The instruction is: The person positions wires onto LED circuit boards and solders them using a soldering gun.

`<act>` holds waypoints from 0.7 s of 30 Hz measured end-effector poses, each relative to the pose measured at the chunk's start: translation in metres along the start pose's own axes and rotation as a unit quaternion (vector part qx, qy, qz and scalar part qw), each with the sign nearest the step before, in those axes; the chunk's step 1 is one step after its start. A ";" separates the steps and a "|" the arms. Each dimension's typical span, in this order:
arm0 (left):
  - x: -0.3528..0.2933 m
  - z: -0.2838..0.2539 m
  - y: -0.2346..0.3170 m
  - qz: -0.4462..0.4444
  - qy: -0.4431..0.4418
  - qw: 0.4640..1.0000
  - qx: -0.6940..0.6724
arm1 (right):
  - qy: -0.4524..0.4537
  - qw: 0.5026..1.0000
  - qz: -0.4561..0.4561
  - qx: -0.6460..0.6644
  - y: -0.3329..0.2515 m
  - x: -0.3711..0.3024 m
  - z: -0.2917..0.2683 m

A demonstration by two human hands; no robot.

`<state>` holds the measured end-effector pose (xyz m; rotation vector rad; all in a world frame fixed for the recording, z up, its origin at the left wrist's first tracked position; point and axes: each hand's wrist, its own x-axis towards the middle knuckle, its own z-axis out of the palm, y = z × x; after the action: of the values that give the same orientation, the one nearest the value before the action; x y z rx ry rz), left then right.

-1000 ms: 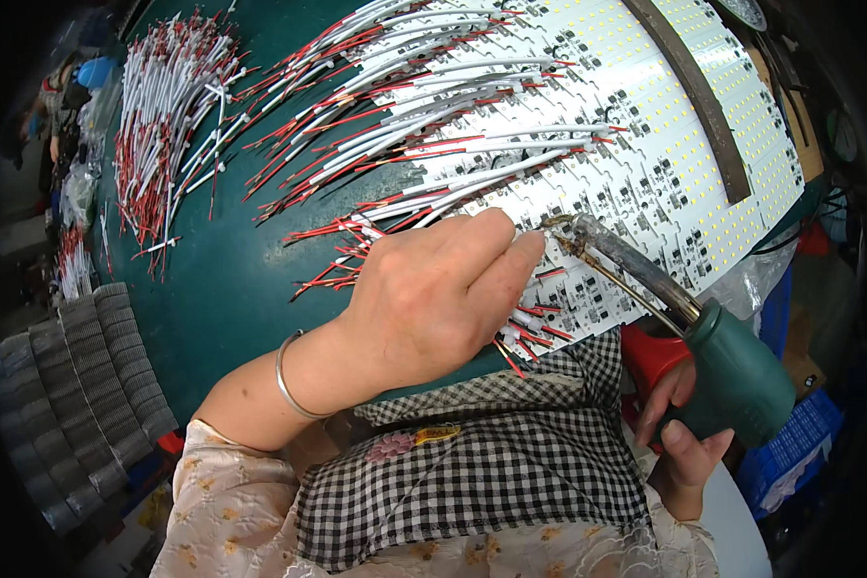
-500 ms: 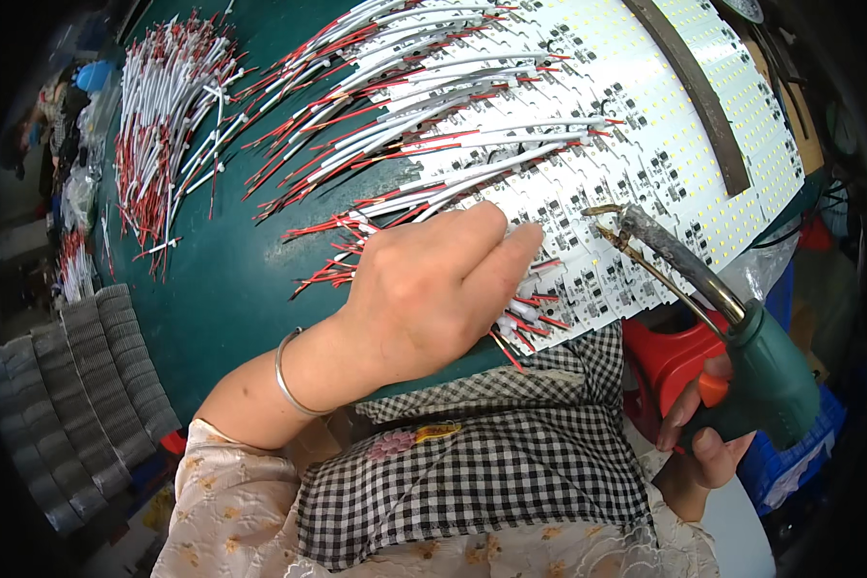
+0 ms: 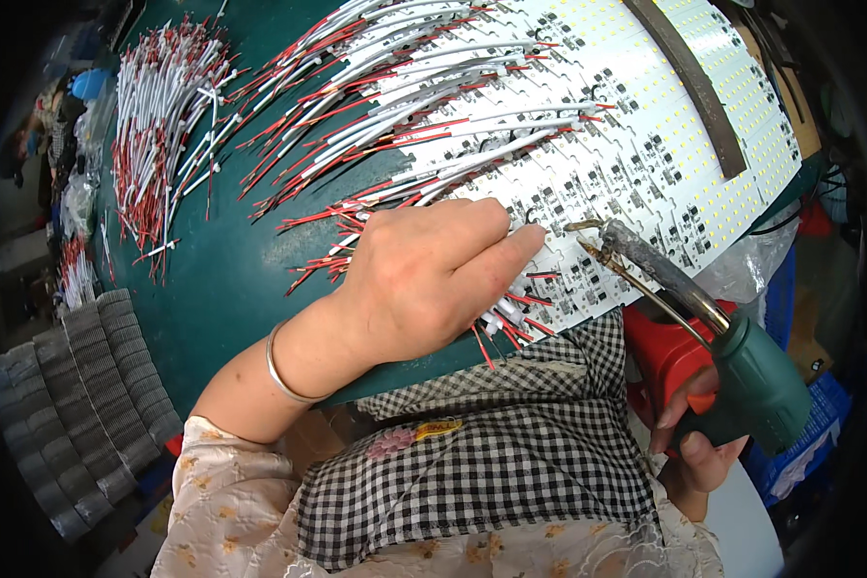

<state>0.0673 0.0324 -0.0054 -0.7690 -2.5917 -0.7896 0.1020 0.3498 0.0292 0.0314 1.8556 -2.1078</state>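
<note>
Over the near left part of the white circuit boards [image 3: 636, 217], my left hand [image 3: 438, 279] is closed, thumb and forefinger pressed together. Its fingertips point down at the boards, and whatever they pinch is hidden. Short white cables with red and black ends [image 3: 506, 318] stick out beside and beneath it. My right hand [image 3: 703, 458] is wrapped round the handle of a green soldering gun [image 3: 766, 385] with an orange trigger. The gun's tip and a thin brass-coloured tube point left, just above the boards, a little right of my left fingertips.
Rows of white cables [image 3: 433, 82] lie across the boards' left side. A dense pile of similar cables [image 3: 169, 111] rests on the green tabletop [image 3: 222, 318]. A dark flat bar [image 3: 694, 87] crosses the boards. Grey ribbed stacks [image 3: 87, 400] stand left; a red stool [image 3: 655, 337] is right.
The soldering gun has moved slightly left, its tip closer to my left fingertips. My left hand stays closed in nearly the same place. The boards appear slightly higher in view.
</note>
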 end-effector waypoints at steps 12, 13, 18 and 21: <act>0.000 0.004 0.004 0.012 0.041 0.999 0.018 | -0.007 0.996 0.086 -0.030 -0.012 -0.003 0.014; 0.000 0.003 0.004 0.009 0.037 0.999 0.015 | 0.008 0.995 0.093 -0.040 -0.013 -0.004 0.016; -0.002 0.005 0.004 0.012 0.041 0.999 0.022 | 0.024 0.992 -0.007 -0.121 0.004 -0.008 0.012; -0.001 0.006 0.006 0.008 0.040 0.999 0.022 | 0.009 0.990 -0.012 -0.141 0.004 -0.012 0.003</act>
<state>0.0708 0.0401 -0.0083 -0.7307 -2.5198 -0.7418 0.1153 0.3493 0.0291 -0.0388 2.1555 -1.8464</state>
